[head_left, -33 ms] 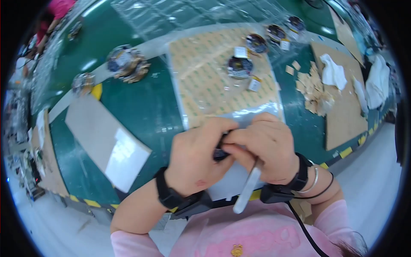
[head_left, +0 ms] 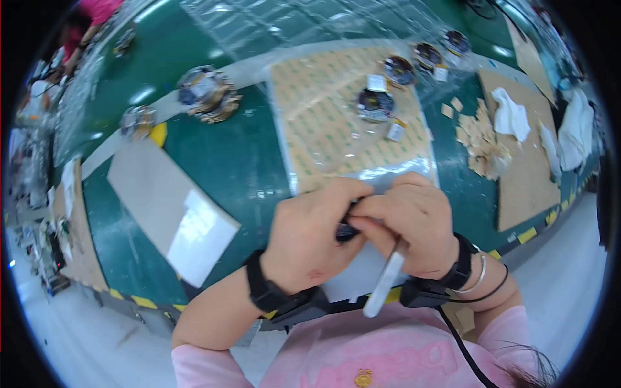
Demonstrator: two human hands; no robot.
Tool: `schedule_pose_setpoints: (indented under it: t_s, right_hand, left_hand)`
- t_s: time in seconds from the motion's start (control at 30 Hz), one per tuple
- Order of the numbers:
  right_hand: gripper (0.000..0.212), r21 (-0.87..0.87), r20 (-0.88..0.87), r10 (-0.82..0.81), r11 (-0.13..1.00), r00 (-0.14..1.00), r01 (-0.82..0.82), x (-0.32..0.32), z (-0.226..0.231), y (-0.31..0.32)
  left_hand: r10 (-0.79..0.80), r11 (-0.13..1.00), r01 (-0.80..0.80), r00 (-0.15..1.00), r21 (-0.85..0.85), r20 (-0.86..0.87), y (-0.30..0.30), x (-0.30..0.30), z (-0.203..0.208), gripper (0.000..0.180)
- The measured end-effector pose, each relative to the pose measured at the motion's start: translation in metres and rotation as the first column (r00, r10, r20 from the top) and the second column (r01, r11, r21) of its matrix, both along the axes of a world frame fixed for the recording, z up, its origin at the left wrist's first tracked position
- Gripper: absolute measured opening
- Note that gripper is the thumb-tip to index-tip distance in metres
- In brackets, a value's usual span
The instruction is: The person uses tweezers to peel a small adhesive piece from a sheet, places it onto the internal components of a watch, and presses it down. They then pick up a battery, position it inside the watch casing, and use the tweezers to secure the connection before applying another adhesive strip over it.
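Evidently mid-work: grasping dark round part [head_left: 347, 231] with left hand [head_left: 314, 229], pinching at it with right hand [head_left: 417, 223], clasping pale tool [head_left: 385, 283] too; cannot judge completion of round units [head_left: 375, 105] beyond.

Surface [head_left: 255, 161], green. Far edge: clear plastic sheeting [head_left: 272, 26], spread flat, creased. Left half: one grey rectangular panel [head_left: 152, 187], laid slantwise, near end glossy white; one yellow piece [head_left: 159, 134] by the panel's far end. Right edge: one brown board [head_left: 529, 184], bearing one crumpled white cloth [head_left: 511, 118]; tan paper scraps [head_left: 474, 134], heaped along the board's left side; two small tan squares, loose, just left of the heap. Near edge: yellow-and-black striped tape [head_left: 527, 235].
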State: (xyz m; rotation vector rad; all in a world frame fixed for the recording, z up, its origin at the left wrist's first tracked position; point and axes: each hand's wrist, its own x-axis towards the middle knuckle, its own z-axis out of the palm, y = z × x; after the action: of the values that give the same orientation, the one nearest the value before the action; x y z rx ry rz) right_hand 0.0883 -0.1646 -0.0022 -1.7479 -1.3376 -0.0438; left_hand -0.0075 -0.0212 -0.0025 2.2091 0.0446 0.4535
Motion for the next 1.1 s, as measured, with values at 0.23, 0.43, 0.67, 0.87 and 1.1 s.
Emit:
schedule_pose_setpoints:
  t_s: [0.23, 0.43, 0.67, 0.87, 1.1]
  right_hand:
    - [0.019, -0.112, -0.006, -0.011, 0.994, 1.0, 0.01, -0.01, 0.012, 0.003]
    - [0.025, -0.029, -0.03, -0.057, 0.998, 0.998, 0.056, -0.011, 0.002, 0.005]
    - [0.023, -0.032, -0.011, -0.143, 0.989, 0.99, 0.143, -0.006, 0.003, 0.002]
    - [0.021, -0.024, -0.087, -0.117, 0.993, 0.989, 0.116, -0.002, 0.002, 0.0]
    - [0.015, -0.144, -0.397, -0.147, 0.985, 0.906, 0.096, -0.001, 0.016, -0.008]
  left_hand:
    - [-0.048, 0.997, 0.044, 0.997, -0.067, -0.056, -0.001, -0.006, -0.003, 0.042]
    - [-0.065, 0.994, 0.062, 0.997, -0.087, -0.032, 0.001, -0.003, 0.002, 0.033]
    - [-0.028, 0.994, 0.023, 0.998, -0.104, -0.052, -0.003, -0.001, 0.003, 0.03]
    - [-0.025, 0.991, 0.017, 0.998, -0.13, -0.055, -0.003, -0.001, 0.001, 0.031]
    - [0.009, 0.988, -0.026, 0.994, -0.153, -0.108, 0.002, -0.003, 0.004, 0.034]
